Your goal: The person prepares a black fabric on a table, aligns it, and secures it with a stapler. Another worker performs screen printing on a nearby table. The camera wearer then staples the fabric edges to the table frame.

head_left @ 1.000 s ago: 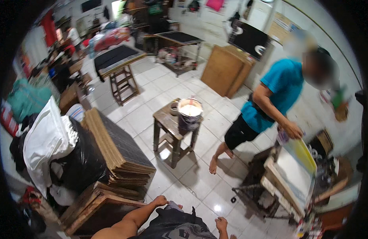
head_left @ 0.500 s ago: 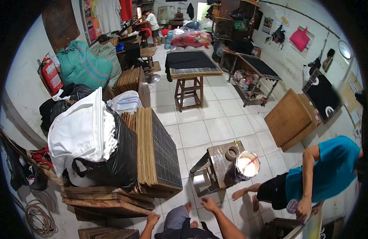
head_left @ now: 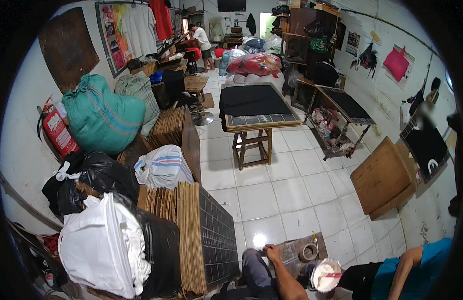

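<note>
My right hand [head_left: 272, 251] is reached forward with its fingers curled, at the left edge of a low wooden stool [head_left: 286, 250]. Whether anything is inside those fingers I cannot make out. On the stool rest a roll of brown tape [head_left: 308, 253] and, at its near right corner, a bucket of pale paste [head_left: 325, 276] with a red-handled tool lying in it. My left hand is out of view. My bent knee [head_left: 255, 267] is just left of the right hand.
Stacked dark-faced boards [head_left: 216, 235] and a black bag with white cloth [head_left: 101, 240] flank me at left. A co-worker in a blue shirt [head_left: 416, 270] is close at right. Ahead stands a table with black cloth [head_left: 251, 102]; wooden panels [head_left: 381, 177] lean at right.
The view has tilted up, so the room sits lower in it. My left hand has gone out of view. My right hand has come up beside the stool.
</note>
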`<state>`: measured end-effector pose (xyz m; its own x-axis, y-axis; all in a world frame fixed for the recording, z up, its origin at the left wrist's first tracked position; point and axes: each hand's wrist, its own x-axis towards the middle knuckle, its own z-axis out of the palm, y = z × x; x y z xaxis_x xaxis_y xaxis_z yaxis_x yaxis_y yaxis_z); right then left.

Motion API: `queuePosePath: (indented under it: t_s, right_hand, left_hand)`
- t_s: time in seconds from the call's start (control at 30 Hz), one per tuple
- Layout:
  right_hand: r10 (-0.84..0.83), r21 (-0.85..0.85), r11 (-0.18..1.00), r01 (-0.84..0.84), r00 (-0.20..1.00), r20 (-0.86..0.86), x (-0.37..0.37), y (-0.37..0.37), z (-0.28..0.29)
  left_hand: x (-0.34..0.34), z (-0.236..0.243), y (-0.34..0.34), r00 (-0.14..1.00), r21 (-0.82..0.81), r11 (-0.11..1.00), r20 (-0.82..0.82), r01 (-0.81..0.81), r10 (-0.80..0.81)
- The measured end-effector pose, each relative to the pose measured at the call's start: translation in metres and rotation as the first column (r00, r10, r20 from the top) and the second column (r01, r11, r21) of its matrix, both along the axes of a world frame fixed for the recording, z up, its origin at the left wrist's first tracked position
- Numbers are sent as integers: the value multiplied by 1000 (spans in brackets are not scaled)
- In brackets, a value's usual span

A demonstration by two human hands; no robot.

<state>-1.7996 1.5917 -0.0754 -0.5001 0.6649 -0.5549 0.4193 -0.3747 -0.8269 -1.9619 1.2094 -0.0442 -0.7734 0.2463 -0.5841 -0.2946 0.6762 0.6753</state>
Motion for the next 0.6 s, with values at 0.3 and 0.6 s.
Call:
queuePosePath:
  t_s: [0.3,0.6]
  right_hand:
    - [676,-219,636,-740,397,621,-83,77,-106]
    - [773,-262,209,-942,-5,635,-270,197,-152]
  left_hand:
    - [-159,57,145,994,195,975,9,-107,107]
    - [-348,33,250,844,60,864,259,-499,469]
